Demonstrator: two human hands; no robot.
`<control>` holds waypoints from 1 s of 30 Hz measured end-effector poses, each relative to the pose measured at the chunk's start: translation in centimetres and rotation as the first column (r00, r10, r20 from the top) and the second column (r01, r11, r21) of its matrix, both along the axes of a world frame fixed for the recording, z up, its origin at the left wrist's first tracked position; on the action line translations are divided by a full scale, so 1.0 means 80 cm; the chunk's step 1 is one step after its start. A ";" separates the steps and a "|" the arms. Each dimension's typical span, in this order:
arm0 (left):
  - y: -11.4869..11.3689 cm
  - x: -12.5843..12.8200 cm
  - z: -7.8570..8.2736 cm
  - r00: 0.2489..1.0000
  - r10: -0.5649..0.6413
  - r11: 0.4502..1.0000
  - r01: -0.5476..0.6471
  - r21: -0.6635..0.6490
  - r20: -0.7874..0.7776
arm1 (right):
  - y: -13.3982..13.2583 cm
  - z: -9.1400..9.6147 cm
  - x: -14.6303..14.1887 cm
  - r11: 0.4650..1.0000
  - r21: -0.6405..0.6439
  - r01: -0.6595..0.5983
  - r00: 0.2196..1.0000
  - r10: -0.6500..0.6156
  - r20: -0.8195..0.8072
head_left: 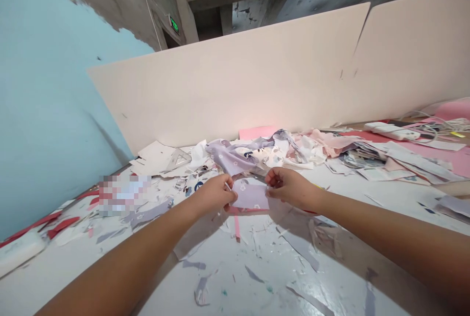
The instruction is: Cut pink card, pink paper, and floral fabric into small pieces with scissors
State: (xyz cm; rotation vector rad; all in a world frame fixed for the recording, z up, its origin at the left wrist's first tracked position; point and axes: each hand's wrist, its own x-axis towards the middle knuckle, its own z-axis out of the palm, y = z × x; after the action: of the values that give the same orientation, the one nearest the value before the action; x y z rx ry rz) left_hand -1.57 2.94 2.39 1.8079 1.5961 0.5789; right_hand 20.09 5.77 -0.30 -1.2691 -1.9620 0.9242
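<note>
A small lilac fabric piece [250,195] with a white flower print is stretched between my two hands just above the white table [257,277]. My left hand [215,192] pinches its left edge with closed fingers. My right hand [288,186] pinches its right edge, fingers curled. A pink strip [237,225] lies under the piece. Just behind my hands lies a heap of printed fabric scraps [253,152] in lilac, white and pink.
A transparent triangle ruler [178,159] rests on paper at the back left. Paper and cloth offcuts litter the table. A white power strip [391,131] with cables sits at the back right on pink sheets. A tall cream board [257,71] walls off the rear.
</note>
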 end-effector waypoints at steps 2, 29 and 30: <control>0.000 -0.001 -0.005 0.996 0.015 1.000 -0.015 -0.005 -0.082 | 0.004 0.004 -0.004 1.000 0.027 0.005 0.998 -0.007 0.063; 0.007 -0.022 -0.035 0.976 0.021 0.988 0.012 0.152 -0.216 | 0.006 0.039 -0.048 0.984 0.076 -0.158 0.796 0.082 0.600; 0.006 -0.023 -0.034 0.980 0.021 0.988 0.009 0.153 -0.197 | 0.003 0.043 -0.045 0.980 0.117 -0.164 0.818 0.068 0.572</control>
State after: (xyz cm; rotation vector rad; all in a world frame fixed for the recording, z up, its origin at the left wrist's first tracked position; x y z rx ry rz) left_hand -3.44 3.41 -0.30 2.0291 1.7293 0.5513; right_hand 16.52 6.03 3.10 -1.4540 -2.5378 0.4432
